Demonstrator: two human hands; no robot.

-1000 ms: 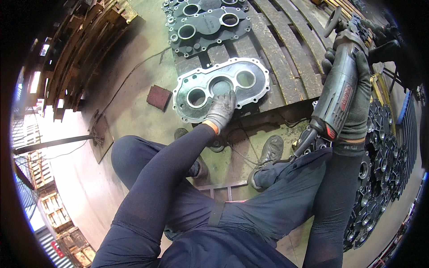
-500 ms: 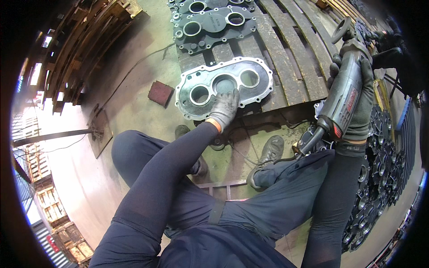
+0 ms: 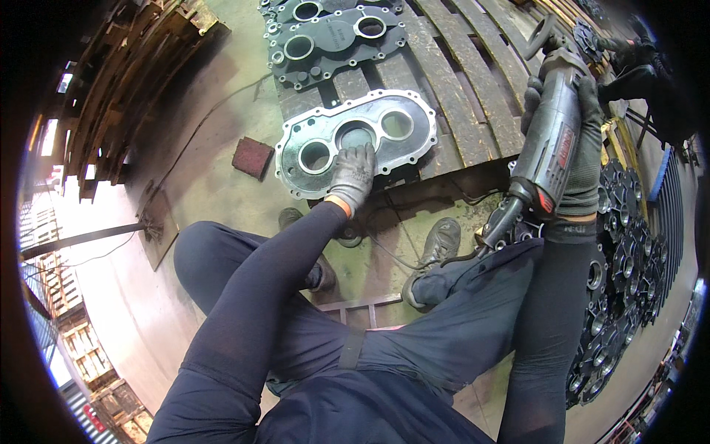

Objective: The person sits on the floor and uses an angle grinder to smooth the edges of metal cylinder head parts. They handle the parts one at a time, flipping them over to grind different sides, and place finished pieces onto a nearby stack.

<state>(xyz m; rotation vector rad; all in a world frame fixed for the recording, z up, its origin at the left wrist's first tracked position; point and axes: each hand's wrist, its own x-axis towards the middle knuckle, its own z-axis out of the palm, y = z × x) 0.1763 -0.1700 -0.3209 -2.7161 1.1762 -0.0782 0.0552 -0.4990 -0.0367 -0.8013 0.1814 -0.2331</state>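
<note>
My left hand [image 3: 352,175], in a grey glove, grips the near rim of an oval metal housing cover [image 3: 297,172]. Its fingers bend over the edge of the cover's middle opening. The cover has a bright machined rim with bolt holes, two round through-holes and a dark inner face. It lies on the near end of a wooden pallet [image 3: 444,152]. On the right, my gloved right hand [image 3: 586,140] is wrapped around the body of a grey angle grinder [image 3: 548,139]. The grinder is held up, its head and round disc pointing away from me and clear of the cover.
Dark castings [image 3: 333,46] lie farther up the pallet. A reddish-brown abrasive pad [image 3: 252,157] sits left of the cover. Many black castings [image 3: 621,259] are piled at right, and stacked pallets [image 3: 133,81] stand at left. A person in dark clothing [image 3: 640,81] is at the upper right.
The whole view has shifted slightly, so the scene appears a little farther left. Both hands keep their holds, and the cover stays in place on the pallet.
</note>
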